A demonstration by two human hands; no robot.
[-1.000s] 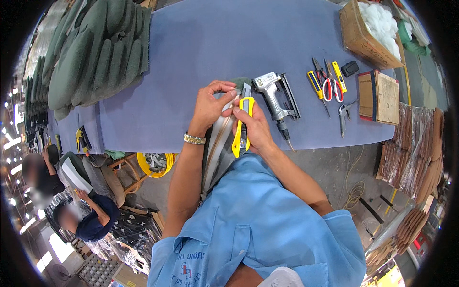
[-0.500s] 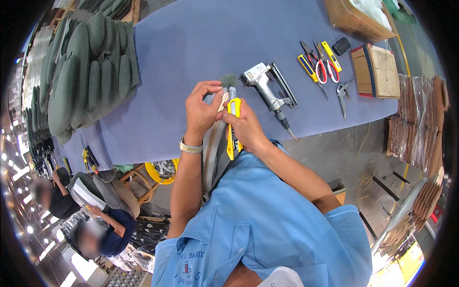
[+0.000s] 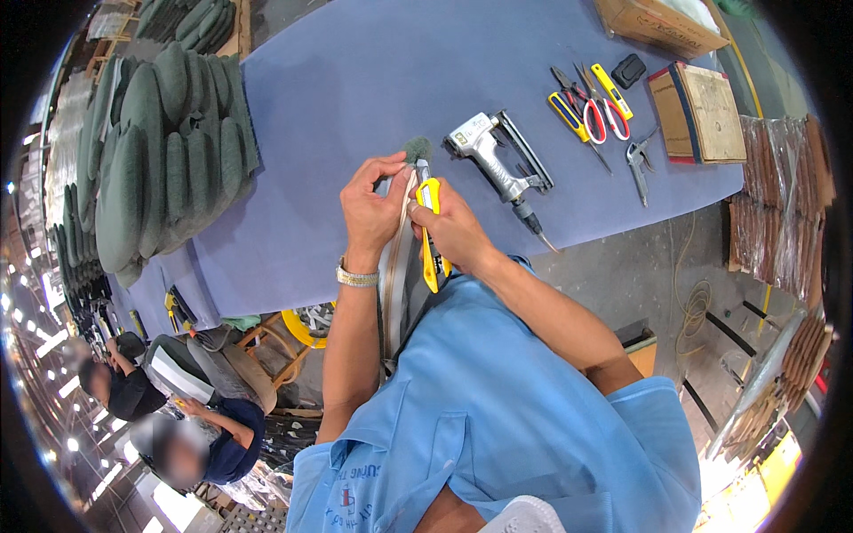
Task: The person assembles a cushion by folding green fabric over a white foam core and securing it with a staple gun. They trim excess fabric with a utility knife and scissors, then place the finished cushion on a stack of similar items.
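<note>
My right hand point(image 3: 455, 233) is closed round a yellow snap-off utility knife point(image 3: 429, 194), its blade pointing away from me. The blade lies by the far end of a long, narrow grey upholstered piece point(image 3: 393, 293) with a pale strip along it. My left hand point(image 3: 371, 209) pinches that end between thumb and fingers. Just past the fingertips sticks out a tuft of dark green fabric point(image 3: 417, 149). The piece runs back between my forearms to my waist, where its near end is hidden. Whether the blade touches the fabric is hard to make out.
On the blue-covered table point(image 3: 329, 89) lie a silver air stapler point(image 3: 493, 151), pliers, red-handled scissors point(image 3: 593, 120), a screwdriver point(image 3: 569, 115) and an air blow gun point(image 3: 638, 164). Cardboard boxes point(image 3: 697, 111) stand right, green padded pieces point(image 3: 169, 160) left. Two people work at lower left.
The knife's blade end has moved slightly left and away from me, along the end of the piece. My left hand keeps its pinch. The whole view has shifted a little.
</note>
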